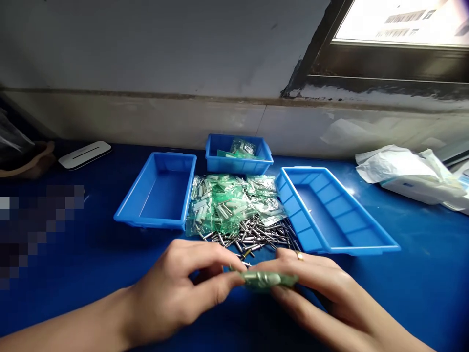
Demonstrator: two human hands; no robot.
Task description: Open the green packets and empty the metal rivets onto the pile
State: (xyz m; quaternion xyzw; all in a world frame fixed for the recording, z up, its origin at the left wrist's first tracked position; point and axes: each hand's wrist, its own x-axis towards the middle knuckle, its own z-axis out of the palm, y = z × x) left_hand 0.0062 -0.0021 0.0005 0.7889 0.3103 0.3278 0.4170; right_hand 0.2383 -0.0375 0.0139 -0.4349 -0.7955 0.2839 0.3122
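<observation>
1. Green plastic packet, lower centre of frame: left hand pinching its left edge, right hand pinching its right end.
2. Step: probably closing or checking the packet; blur hides any seal.
3. Next move likely calls for steady fingertips, clear of loose metal screws mid-frame.

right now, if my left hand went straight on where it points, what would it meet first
Your left hand pinches the green packet; just past that, probably your right hand, though depth is hard to judge.
</observation>
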